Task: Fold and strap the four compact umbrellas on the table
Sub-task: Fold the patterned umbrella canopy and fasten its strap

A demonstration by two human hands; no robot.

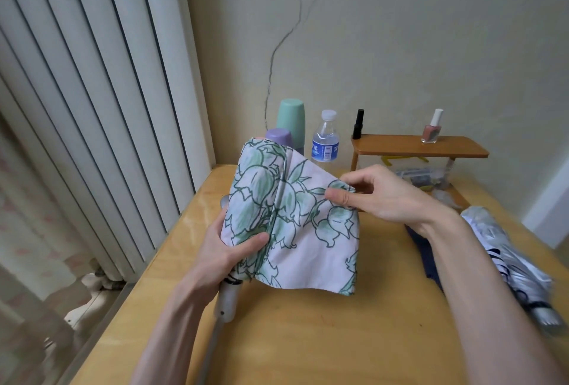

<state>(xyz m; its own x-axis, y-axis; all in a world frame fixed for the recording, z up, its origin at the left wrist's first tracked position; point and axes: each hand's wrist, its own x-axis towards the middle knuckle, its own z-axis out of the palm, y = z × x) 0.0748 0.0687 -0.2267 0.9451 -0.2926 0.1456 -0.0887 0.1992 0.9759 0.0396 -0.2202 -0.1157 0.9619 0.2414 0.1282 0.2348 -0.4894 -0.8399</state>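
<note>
While the floral umbrella (pixel 292 215) is held tilted just above the wooden desk (pixel 308 338), its canopy hangs loose and half gathered. The left hand (pixel 224 249) has its grip wrapped round the bunched fabric just above the pale handle (pixel 228 301), thumb pressed across the cloth. The right hand (pixel 378 197) has its grip pinching a fold of the canopy's edge between thumb and fingers, drawing that panel out to the right.

The right forearm crosses over a dark blue umbrella (pixel 421 249), hiding most of it. Just beyond it, at the desk's right edge, lies a silver umbrella (pixel 508 261), loosely collapsed.

Behind the floral canopy, partly covered by it, stand a lilac tumbler (pixel 278 135) and a mint-green tumbler (pixel 291 120), with a water bottle (pixel 325 138) beside them. A small wooden shelf (pixel 415 146) at the back carries a black bottle (pixel 358 124) and a pink nail polish (pixel 431 132). White vertical slats (pixel 92 107) run along the left.
</note>
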